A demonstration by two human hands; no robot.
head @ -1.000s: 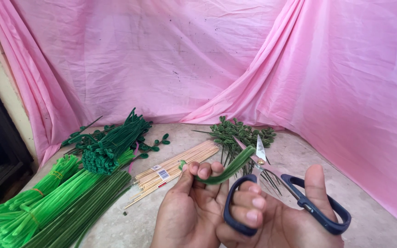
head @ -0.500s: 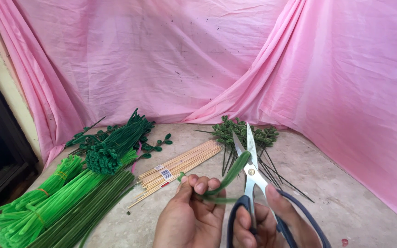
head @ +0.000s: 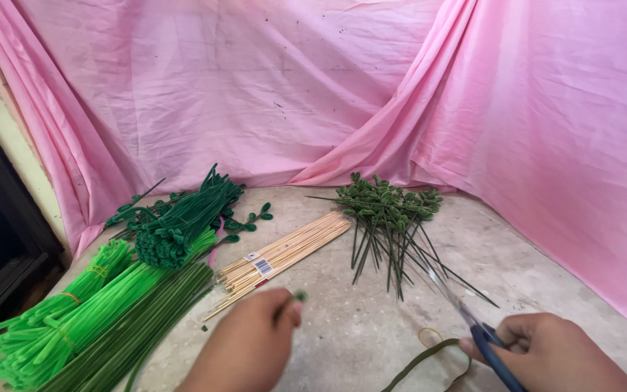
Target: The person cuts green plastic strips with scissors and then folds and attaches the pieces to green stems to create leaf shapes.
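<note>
Scissors [head: 473,323] x1, wooden-stick bundle [head: 284,254] x1, hands x2, green strip [head: 429,357] x1

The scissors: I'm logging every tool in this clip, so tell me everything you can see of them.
The scissors have shiny metal blades and dark blue handles. They are held in the right hand at the lower right, fingers around the handles, blades pointing up and left, low over the grey tabletop. The blades look motion-blurred and nearly closed; their tips reach toward the stems of the dark green bunch. Contact with the stems cannot be told.
</note>
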